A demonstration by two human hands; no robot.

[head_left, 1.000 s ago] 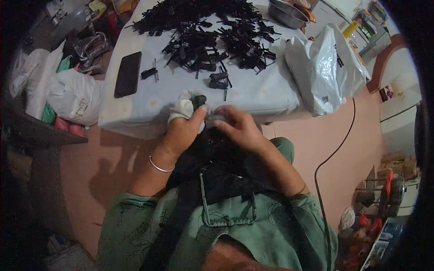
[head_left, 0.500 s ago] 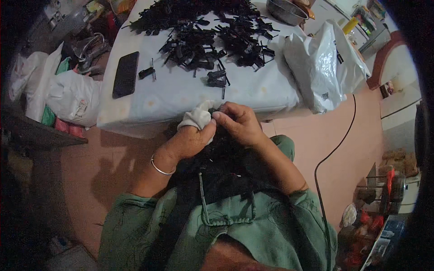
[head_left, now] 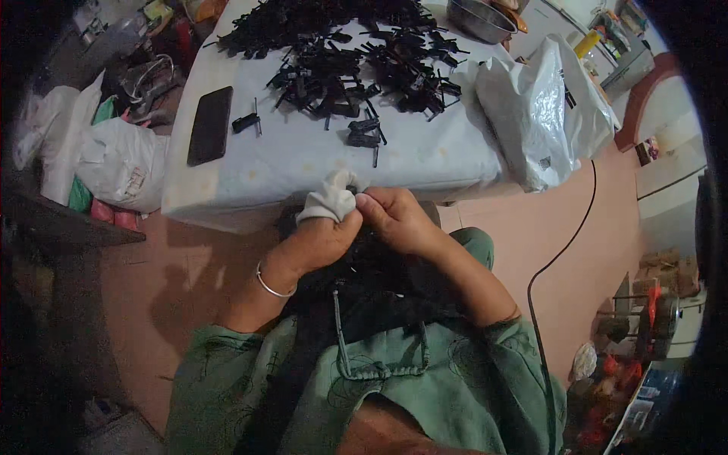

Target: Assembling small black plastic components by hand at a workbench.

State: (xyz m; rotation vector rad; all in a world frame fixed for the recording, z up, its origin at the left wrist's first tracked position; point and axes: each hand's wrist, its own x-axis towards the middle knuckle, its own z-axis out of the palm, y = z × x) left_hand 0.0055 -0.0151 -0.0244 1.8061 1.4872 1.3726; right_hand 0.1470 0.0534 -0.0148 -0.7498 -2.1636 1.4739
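Observation:
Just off the table's near edge, my two hands meet at the fingertips. My left hand point(head_left: 322, 241), a silver bangle on its wrist, is closed with a bunched white cloth point(head_left: 328, 202) about its fingers. A small dark piece point(head_left: 352, 188) peeks out beside the cloth, mostly hidden. Against it, my right hand point(head_left: 406, 221) pinches with thumb and curled fingers; what lies in that pinch is too covered to make out. Beyond the hands, a few small black plastic parts with thin prongs point(head_left: 364, 135) lie apart from a large heap of similar parts point(head_left: 326, 72).
A white-covered table point(head_left: 296, 171) holds a black phone point(head_left: 210, 125), a single black part point(head_left: 245, 122), a metal bowl point(head_left: 479, 21) and a white plastic bag point(head_left: 523, 114). Filled bags point(head_left: 121, 163) stand at the left. A black cable point(head_left: 561, 250) runs down the right side.
My right hand has drawn slightly down and its fingers have curled in more. The cloth on my left hand has shifted a little. The parts on the table have stayed put.

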